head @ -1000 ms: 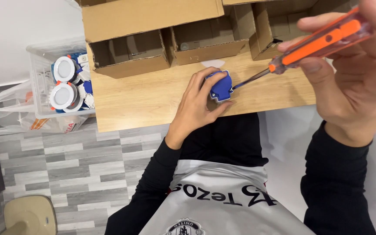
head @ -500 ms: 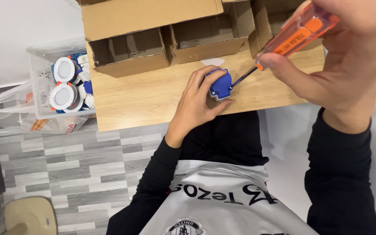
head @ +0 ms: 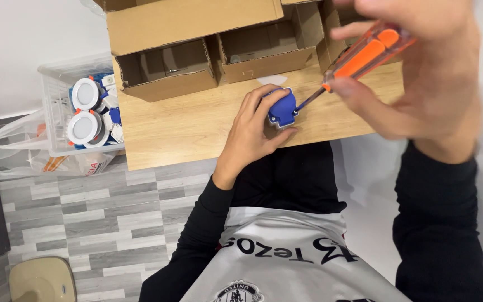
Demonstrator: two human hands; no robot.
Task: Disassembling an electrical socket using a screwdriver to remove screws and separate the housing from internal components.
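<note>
My left hand [head: 252,131] grips a small blue plastic part [head: 282,108] and presses it against the wooden tabletop [head: 185,128]. My right hand [head: 415,72] holds an orange-handled screwdriver [head: 361,59] close to the camera, its metal tip touching the right side of the blue part. A small white piece [head: 272,80] lies on the table just beyond the blue part.
Open cardboard boxes [head: 169,70] [head: 266,50] stand along the far side of the table. To the left, a clear plastic bin [head: 57,106] holds round white fittings [head: 85,94] with blue parts. A plastic bag [head: 40,159] lies on the grey tiled floor.
My right hand has swung the screwdriver leftward and down, bringing the handle nearer the blue part. My left hand keeps its grip on the part in the same spot.
</note>
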